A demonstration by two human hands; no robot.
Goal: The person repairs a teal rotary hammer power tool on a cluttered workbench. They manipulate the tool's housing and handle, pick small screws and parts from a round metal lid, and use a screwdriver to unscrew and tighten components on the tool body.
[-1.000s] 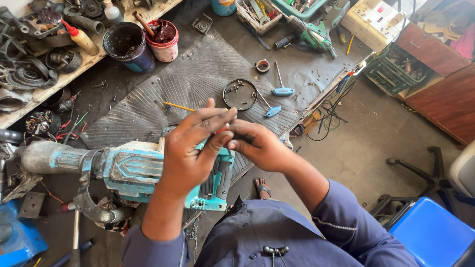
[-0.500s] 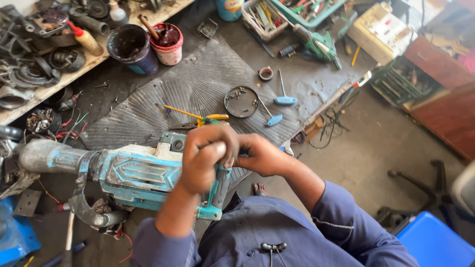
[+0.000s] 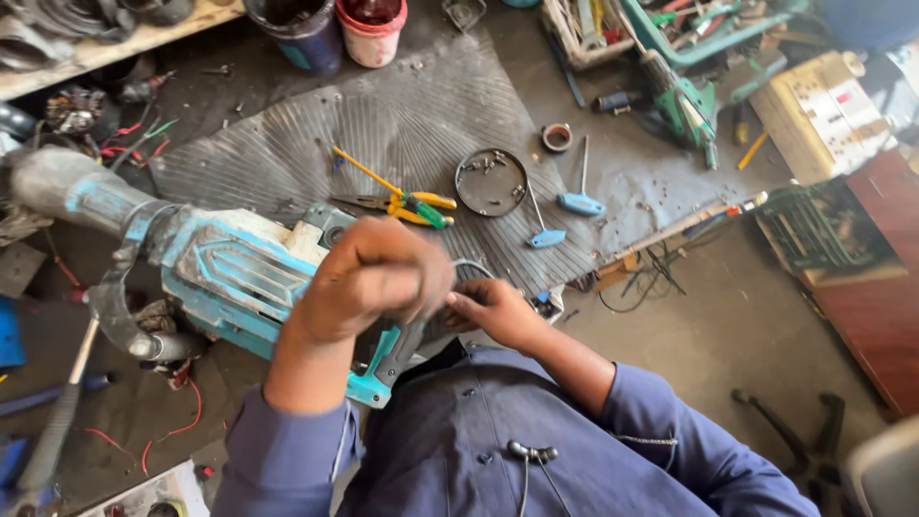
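A large teal and grey demolition hammer [image 3: 220,273] lies across my lap and the floor, its nose pointing left. My left hand [image 3: 369,278] is closed into a fist over the rear handle end of the tool, seemingly gripping something small that I cannot make out. My right hand [image 3: 493,311] rests beside it at the handle, fingers pinched on a thin grey wire [image 3: 471,266] that loops out of the tool. Yellow-handled pliers [image 3: 407,203] and a yellow screwdriver [image 3: 369,172] lie on the ribbed rubber mat [image 3: 421,115] just beyond my hands.
On the mat sit a round metal ring with small screws [image 3: 490,182] and two blue T-handle keys [image 3: 565,206]. Two buckets [image 3: 335,29] stand at the back. Tool crates [image 3: 661,38], a green tool [image 3: 694,105], a hammer [image 3: 57,421] and loose wires surround me.
My view has shifted down and closer. My left hand has curled from spread fingers into a fist over the handle end, and my right hand has slid in beside it.
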